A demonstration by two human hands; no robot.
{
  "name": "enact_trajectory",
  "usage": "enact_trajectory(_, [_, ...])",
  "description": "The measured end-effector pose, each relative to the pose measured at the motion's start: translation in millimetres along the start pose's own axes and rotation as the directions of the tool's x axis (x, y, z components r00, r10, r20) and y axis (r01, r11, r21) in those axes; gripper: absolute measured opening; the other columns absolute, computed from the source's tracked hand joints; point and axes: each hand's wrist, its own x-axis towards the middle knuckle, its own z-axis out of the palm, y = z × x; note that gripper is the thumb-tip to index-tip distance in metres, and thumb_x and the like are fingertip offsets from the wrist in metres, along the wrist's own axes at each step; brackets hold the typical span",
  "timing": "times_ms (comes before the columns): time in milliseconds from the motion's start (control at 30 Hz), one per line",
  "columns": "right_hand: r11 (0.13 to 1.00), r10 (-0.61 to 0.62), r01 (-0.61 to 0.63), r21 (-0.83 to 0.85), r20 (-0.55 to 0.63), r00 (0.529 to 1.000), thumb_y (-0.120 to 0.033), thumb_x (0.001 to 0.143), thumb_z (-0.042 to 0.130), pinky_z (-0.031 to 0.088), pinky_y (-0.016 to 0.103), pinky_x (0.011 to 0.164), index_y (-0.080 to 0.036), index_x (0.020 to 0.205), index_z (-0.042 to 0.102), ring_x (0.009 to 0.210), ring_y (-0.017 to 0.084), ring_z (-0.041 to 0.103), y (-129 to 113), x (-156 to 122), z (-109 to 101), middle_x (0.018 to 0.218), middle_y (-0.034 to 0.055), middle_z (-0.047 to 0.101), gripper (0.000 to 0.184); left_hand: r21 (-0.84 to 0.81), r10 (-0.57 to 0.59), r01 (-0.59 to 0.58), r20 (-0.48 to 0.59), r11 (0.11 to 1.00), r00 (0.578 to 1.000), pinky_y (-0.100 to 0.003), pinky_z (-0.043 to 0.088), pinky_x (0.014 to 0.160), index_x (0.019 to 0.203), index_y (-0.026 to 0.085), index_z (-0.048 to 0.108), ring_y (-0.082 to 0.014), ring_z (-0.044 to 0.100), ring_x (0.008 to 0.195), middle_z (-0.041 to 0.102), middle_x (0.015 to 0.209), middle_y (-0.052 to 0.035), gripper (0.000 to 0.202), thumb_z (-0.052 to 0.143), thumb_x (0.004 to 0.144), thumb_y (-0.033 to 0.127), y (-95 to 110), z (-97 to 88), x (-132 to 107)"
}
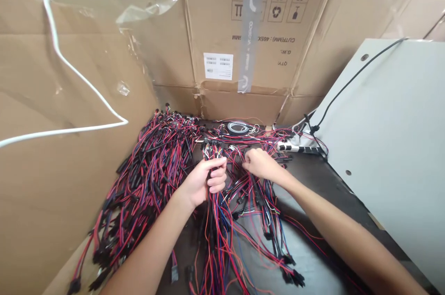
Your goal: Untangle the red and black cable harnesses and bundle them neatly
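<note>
Bare forearms (149,248) reach up to a heap of red, black and blue wire harnesses (149,183) on a dark table (321,183). Behind the heap stands a cardboard carton (257,40), printed upside down with "G.W." and "QTY" above a white label (218,66). A cardboard sheet (69,77) lies left of the heap, a pale board (382,146) right of it. The left hand (205,183) clamps a bunch of wires (217,225); the right hand (260,165), apart from it, rests curled among the wires, its grip unclear. A power strip (299,149) and a tape roll (238,128) lie just behind the heap.

Wire connectors (295,277) too small to tell
</note>
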Motion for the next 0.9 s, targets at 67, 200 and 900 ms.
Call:
enact_trajectory(67, [1.000,0.017,-0.017,-0.004,-0.058,0.998,-0.017,0.077,0.052,0.029,0.027,0.053,-0.020,0.054,0.038,0.055,0.014,0.047,-3,-4,-14,0.055,0.0022,0.050,0.028,-0.003,0.021,-0.021,-0.027,1.000,0.999,-0.012,0.023,0.029,0.059,0.014,0.047,-0.0009,0.022,0.031,0.030,0.044,0.0097,0.026,0.062,0.079,0.020,-1,-0.1,1])
enact_trajectory(200, [0.936,0.028,-0.045,0.348,0.053,0.998,-0.025,0.087,0.046,0.029,0.024,0.046,-0.019,0.064,0.040,0.043,0.009,0.044,-32,-24,-41,0.052,-0.0007,0.052,0.025,-0.021,0.149,-0.153,-0.110,0.988,0.983,-0.012,0.023,0.030,0.060,0.014,0.048,-0.0005,0.024,0.033,0.032,0.045,0.0102,0.028,0.073,0.070,0.024,-8,4.1,5])
enact_trajectory(900, [0.708,-0.694,0.630,0.319,0.146,0.705,-0.023,0.095,0.048,0.043,0.025,0.078,-0.015,0.097,0.066,0.087,0.013,0.059,-22,-11,-19,0.097,0.0052,0.066,0.020,-0.007,0.151,-0.155,-0.191,0.988,0.970,-0.018,0.040,0.035,0.057,0.015,0.046,-0.0061,0.038,0.033,0.043,0.045,0.0044,0.026,0.045,0.083,0.014,9,0.8,4])
